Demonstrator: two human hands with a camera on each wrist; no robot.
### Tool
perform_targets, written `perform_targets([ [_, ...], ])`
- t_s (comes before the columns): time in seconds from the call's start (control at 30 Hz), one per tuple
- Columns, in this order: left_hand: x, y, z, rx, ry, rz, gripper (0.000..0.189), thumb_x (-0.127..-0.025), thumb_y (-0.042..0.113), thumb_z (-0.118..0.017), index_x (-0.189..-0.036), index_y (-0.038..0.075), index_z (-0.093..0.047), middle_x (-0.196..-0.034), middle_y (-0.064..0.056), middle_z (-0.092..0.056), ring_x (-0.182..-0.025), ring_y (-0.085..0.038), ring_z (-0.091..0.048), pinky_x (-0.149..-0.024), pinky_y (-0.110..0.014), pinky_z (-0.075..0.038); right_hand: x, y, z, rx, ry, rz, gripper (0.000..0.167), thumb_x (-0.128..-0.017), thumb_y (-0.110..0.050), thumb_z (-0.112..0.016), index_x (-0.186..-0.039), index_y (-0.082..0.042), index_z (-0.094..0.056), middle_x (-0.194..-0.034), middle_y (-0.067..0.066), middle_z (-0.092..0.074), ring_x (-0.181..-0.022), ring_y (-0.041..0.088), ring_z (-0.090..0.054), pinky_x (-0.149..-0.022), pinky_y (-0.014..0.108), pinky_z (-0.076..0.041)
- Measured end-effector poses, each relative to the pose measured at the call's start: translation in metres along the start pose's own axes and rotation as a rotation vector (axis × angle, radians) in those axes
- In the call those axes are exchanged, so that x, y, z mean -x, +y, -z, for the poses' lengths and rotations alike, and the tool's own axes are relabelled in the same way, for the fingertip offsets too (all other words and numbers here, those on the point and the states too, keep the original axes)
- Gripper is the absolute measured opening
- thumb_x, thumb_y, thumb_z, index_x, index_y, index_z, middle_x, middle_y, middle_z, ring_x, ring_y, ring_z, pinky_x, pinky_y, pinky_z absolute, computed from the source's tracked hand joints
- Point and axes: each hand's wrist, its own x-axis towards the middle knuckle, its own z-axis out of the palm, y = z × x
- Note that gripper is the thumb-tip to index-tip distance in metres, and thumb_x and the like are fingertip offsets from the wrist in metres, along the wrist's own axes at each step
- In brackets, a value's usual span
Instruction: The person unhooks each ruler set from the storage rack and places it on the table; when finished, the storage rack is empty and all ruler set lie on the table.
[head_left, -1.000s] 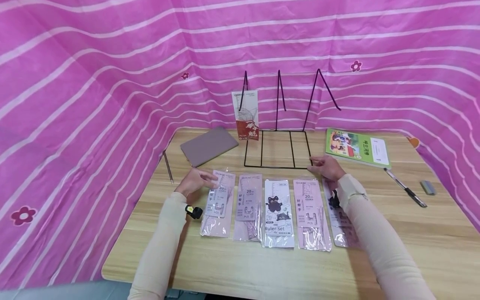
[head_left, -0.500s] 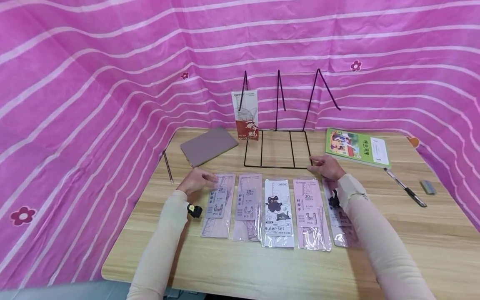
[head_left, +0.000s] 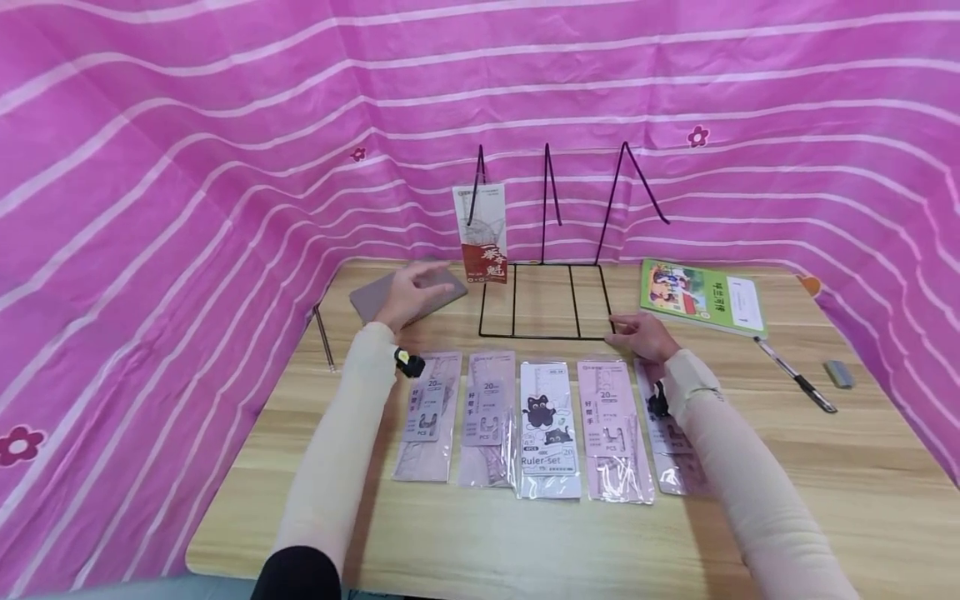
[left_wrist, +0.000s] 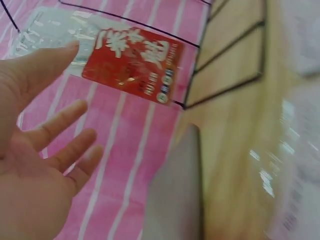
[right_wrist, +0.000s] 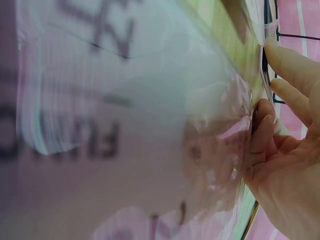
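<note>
My left hand (head_left: 412,293) reaches over the grey notebook (head_left: 367,297), fingers spread and holding nothing. Just beyond its fingertips a ruler set pack (head_left: 482,237), white above and red below, hangs on the left hook of the black wire rack (head_left: 545,337). The left wrist view shows the thumb in front of this pack (left_wrist: 132,65), with a space between the other fingers and it. My right hand (head_left: 643,335) holds the rack's front right corner with its fingertips. Several ruler packs lie in a row nearer me, among them a white cat-print one (head_left: 548,429); the rightmost (head_left: 663,417) is partly under my right arm.
A green book (head_left: 701,296) lies at the back right, with a pen (head_left: 795,375) and an eraser (head_left: 838,374) nearby. A pencil (head_left: 323,337) rests at the left. Pink striped cloth (head_left: 262,125) surrounds the table. The rack's middle and right hooks hold nothing.
My left hand has left the leftmost pink ruler pack and moved up and forward toward the hanging pack, its fingers spreading. The right hand stays at the rack's corner. The head view has shifted slightly.
</note>
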Motion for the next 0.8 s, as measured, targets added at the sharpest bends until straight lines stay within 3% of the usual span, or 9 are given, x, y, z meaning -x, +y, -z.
perform_targets([
  [0.17,-0.028,0.016,0.000,0.101,0.070,-0.028,0.051,-0.085,0.013,-0.081,-0.133,0.011,-0.066,-0.141,-0.005,-0.060,-0.121,-0.027,-0.057,-0.107,-0.044,-0.047,-0.002,-0.002,-0.002,-0.029,-0.004,-0.002,0.065,-0.094,-0.024,-0.072,-0.149,-0.004,-0.044,-0.139,0.033,-0.054,-0.121,0.042,-0.055,-0.086,0.033,-0.052],
  [0.3,-0.043,0.028,-0.002,0.108,0.066,-0.037,0.050,-0.086,0.016,-0.082,-0.133,0.018,-0.067,-0.146,0.003,-0.056,-0.126,-0.027,-0.056,-0.106,-0.039,-0.047,-0.003,-0.002,-0.003,-0.039,0.002,-0.003,0.064,-0.094,-0.022,-0.073,-0.149,-0.004,-0.045,-0.138,0.033,-0.055,-0.116,0.039,-0.057,-0.076,0.026,-0.051],
  [0.5,-0.060,0.033,-0.009,0.122,0.064,-0.025,0.052,-0.085,0.018,-0.083,-0.134,0.023,-0.066,-0.151,0.001,-0.052,-0.128,-0.033,-0.057,-0.106,-0.038,-0.049,-0.002,-0.002,-0.007,-0.069,-0.003,-0.039,0.065,-0.093,-0.023,-0.073,-0.149,-0.007,-0.046,-0.139,0.031,-0.053,-0.104,0.031,-0.054,-0.063,0.025,-0.048],
  [0.57,-0.063,0.033,-0.012,0.142,0.083,-0.011,0.051,-0.084,0.018,-0.083,-0.133,0.024,-0.067,-0.149,0.001,-0.055,-0.124,-0.033,-0.061,-0.105,-0.038,-0.051,-0.002,-0.002,-0.008,-0.077,-0.007,-0.056,0.065,-0.093,-0.024,-0.073,-0.150,-0.008,-0.045,-0.139,0.029,-0.052,-0.104,0.029,-0.052,-0.065,0.025,-0.048],
  [0.7,-0.070,0.034,-0.015,0.167,0.125,-0.012,0.047,-0.085,0.015,-0.082,-0.129,0.025,-0.070,-0.143,0.001,-0.060,-0.125,-0.020,-0.059,-0.106,-0.033,-0.048,-0.001,0.000,-0.007,-0.089,-0.008,-0.075,0.066,-0.093,-0.024,-0.074,-0.150,-0.009,-0.045,-0.137,0.028,-0.052,-0.106,0.030,-0.052,-0.070,0.028,-0.050],
  [0.8,-0.076,0.034,-0.018,0.190,0.144,-0.038,0.045,-0.085,0.012,-0.081,-0.127,0.023,-0.071,-0.137,-0.003,-0.064,-0.123,-0.016,-0.055,-0.104,-0.032,-0.049,-0.001,0.002,-0.004,-0.061,0.011,-0.046,0.064,-0.093,-0.023,-0.074,-0.149,-0.007,-0.047,-0.135,0.030,-0.055,-0.111,0.034,-0.054,-0.082,0.033,-0.052],
])
